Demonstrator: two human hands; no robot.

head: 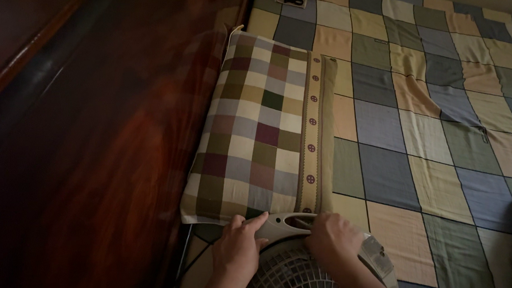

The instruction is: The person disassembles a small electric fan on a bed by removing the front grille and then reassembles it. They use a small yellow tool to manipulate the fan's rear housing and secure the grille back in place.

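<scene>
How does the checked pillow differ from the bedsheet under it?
The pillow has small checks in dark red, green and cream; the bedsheet has large blocks in blue, green and peach. The pillow is plump with a buttoned strip along one edge; the bedsheet lies flat with some creases. Both are patchwork-patterned cloth.

Checked pillow (255, 132) in maroon, olive, cream; pastel-squared bedsheet (428, 125); off-white fan (290, 269); reddish-brown headboard (96, 168)

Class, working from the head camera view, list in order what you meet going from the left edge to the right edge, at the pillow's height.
Dark wooden headboard → checked pillow → patchwork bedsheet.
</scene>
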